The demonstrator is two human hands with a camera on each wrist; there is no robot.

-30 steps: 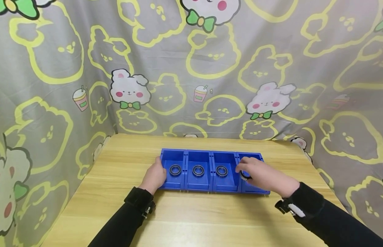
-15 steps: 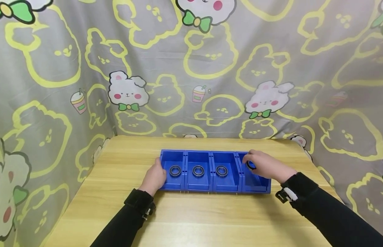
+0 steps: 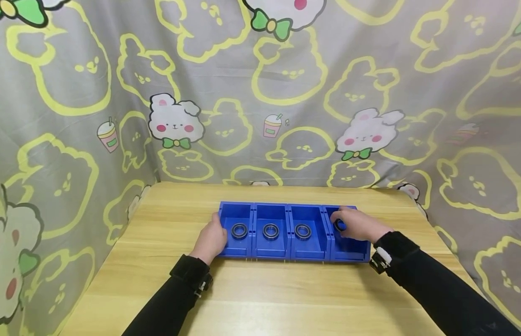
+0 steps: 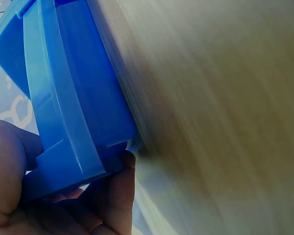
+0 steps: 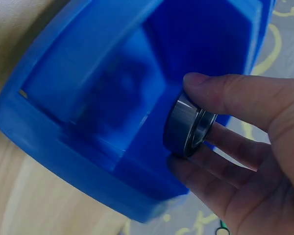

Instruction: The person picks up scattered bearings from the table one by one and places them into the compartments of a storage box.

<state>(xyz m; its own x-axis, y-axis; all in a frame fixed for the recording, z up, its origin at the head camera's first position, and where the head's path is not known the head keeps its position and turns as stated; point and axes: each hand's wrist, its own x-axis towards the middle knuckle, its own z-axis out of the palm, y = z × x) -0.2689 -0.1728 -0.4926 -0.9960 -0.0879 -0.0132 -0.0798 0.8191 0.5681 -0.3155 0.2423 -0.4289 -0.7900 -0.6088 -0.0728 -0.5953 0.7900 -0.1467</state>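
A row of joined blue storage bins (image 3: 271, 254) lies across the table in the head view. At its left end my left hand (image 3: 210, 239) grips the outer wall, with the thumb on one side and fingers on the other in the left wrist view. Over the rightmost bin, my right hand (image 3: 358, 224) pinches a ball bearing (image 5: 182, 128) between thumb and fingers. The right wrist view shows that bearing tilted on edge, above the bin floor. Flat in the other bins lie a left bearing (image 3: 239, 231), a middle bearing (image 3: 271, 231) and a third bearing (image 3: 302, 231).
The wooden table (image 3: 260, 298) extends in front of the bins and to both sides. A patterned curtain (image 3: 235, 93) hangs behind the table and along its left and right sides.
My right hand has moved right with the bearing, from beside the divider to over the rightmost bin, then slightly lower. My left hand keeps its place on the bins.
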